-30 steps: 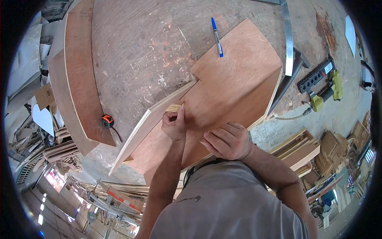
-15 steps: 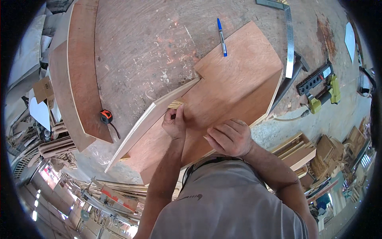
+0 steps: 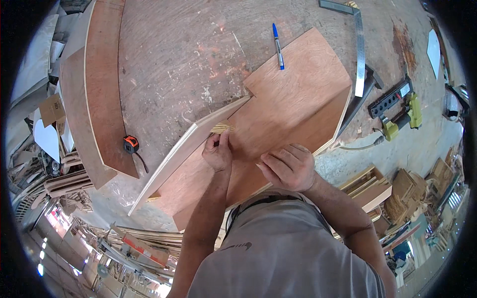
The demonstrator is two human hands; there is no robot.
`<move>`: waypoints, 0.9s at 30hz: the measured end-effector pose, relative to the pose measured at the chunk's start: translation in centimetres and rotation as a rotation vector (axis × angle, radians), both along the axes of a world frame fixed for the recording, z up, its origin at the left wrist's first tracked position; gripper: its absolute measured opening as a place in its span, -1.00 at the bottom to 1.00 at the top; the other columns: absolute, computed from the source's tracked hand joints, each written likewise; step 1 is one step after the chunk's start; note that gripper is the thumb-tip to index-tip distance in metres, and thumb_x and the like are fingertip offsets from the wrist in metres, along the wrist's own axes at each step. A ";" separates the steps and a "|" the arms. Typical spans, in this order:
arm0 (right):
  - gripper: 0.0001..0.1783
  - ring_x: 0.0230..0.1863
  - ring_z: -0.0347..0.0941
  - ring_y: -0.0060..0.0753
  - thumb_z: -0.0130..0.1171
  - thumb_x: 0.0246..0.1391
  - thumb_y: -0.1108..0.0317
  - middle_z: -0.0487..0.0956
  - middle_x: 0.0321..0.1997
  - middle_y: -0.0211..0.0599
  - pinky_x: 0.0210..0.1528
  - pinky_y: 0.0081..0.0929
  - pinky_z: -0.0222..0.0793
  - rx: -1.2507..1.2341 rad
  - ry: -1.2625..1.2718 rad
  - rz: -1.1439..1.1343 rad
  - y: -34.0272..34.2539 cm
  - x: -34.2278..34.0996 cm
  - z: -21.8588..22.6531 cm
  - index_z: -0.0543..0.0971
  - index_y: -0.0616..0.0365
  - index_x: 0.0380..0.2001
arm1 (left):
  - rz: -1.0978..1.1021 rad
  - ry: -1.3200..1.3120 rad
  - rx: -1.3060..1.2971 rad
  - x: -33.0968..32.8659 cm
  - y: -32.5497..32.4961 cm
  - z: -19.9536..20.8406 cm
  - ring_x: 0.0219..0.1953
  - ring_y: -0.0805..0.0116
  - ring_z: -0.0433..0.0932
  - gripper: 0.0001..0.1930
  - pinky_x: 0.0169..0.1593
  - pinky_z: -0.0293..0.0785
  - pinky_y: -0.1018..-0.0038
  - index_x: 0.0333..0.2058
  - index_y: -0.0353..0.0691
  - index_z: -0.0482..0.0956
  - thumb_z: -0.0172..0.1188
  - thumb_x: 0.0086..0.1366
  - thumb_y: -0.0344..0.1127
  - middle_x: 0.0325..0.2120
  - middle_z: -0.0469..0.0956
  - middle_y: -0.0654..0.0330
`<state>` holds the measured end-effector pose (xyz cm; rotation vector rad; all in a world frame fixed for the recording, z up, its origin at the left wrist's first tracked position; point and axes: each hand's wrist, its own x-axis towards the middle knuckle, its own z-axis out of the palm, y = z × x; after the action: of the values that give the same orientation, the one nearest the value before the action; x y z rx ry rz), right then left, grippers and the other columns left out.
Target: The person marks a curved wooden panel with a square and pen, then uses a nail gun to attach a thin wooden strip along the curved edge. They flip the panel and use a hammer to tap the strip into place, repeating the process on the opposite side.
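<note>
Small pale wood piece (image 3: 222, 127) sits at the edge of a thin plywood strip (image 3: 186, 159) standing tilted on a large plywood panel (image 3: 293, 99) on the workbench (image 3: 174, 54). Left hand (image 3: 217, 151), fingers curled tight, pinches at that piece. Right hand (image 3: 288, 168) rests flat on the panel, fingers loosely bent, holding nothing. Blue pen (image 3: 278, 45) on panel's far corner. Tape measure (image 3: 130, 144) left; steel square (image 3: 358, 47) and nail gun (image 3: 397, 107) right.

Worn workbench (image 3: 189, 54) bears plywood panels (image 3: 298, 104), tape measure (image 3: 130, 144), pen (image 3: 278, 46).
</note>
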<state>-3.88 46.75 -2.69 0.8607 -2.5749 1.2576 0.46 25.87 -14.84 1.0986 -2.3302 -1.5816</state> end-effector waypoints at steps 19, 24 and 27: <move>-0.85 -0.48 0.57 -0.23 0.37 -0.06 0.32 0.59 -0.48 -0.30 -0.46 -0.33 0.49 0.224 -0.087 -0.068 -1.0 0.2 0.9 0.62 0.10 -0.43 | -0.134 0.100 -0.060 0.3 -1.4 -1.7 -0.54 0.56 0.50 -0.80 -0.37 0.46 0.55 -0.39 -0.32 0.68 0.41 0.19 -0.28 -0.57 0.63 0.22; -0.86 -0.48 0.57 -0.24 0.37 -0.05 0.32 0.60 -0.48 -0.30 -0.46 -0.33 0.49 0.212 -0.077 -0.075 -1.2 0.2 0.8 0.62 0.09 -0.43 | -0.121 0.039 0.011 0.9 -1.9 -2.4 -0.48 0.57 0.53 -0.82 -0.29 0.48 0.56 -0.36 -0.29 0.70 0.41 0.19 -0.29 -0.52 0.65 0.22; -0.86 -0.48 0.57 -0.24 0.36 -0.05 0.31 0.59 -0.48 -0.31 -0.46 -0.33 0.49 0.217 -0.075 -0.076 -1.0 0.3 0.4 0.62 0.09 -0.43 | -0.147 0.068 -0.039 0.6 -1.7 -1.8 -0.48 0.57 0.53 -0.82 -0.30 0.48 0.56 -0.37 -0.30 0.69 0.41 0.18 -0.30 -0.52 0.66 0.21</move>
<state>-3.61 45.77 -2.24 0.7557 -2.8138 1.0221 1.10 24.13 -16.60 0.8692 -2.4350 -1.5857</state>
